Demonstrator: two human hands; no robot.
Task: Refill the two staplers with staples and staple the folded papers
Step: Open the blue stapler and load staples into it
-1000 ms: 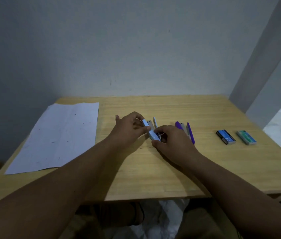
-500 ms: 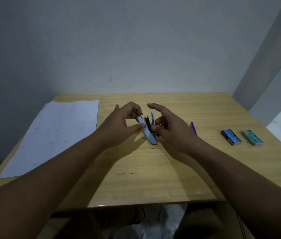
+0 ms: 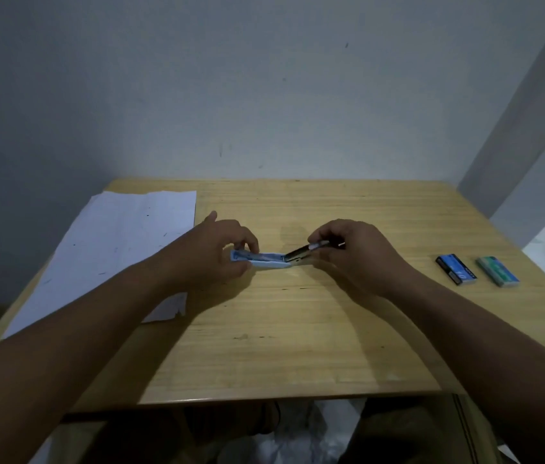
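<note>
A light blue stapler (image 3: 269, 261) lies swung wide open near the middle of the wooden table (image 3: 298, 346). My left hand (image 3: 222, 252) pinches its blue body at the left end. My right hand (image 3: 356, 252) grips the metal magazine arm (image 3: 299, 253), which stretches out to the right. The purple stapler is hidden behind my right hand. Two staple boxes sit at the right: a dark blue one (image 3: 456, 269) and a green one (image 3: 497, 271). White paper (image 3: 114, 249) lies flat on the table's left side.
A grey wall stands right behind the table's far edge. A pale pillar (image 3: 525, 128) rises at the right. My legs and something white on the floor show below the table's front edge.
The stapler went from half open and upright between my hands to spread flat, left hand pulling the body left, right hand drawing the metal arm right. The purple stapler is now covered.
</note>
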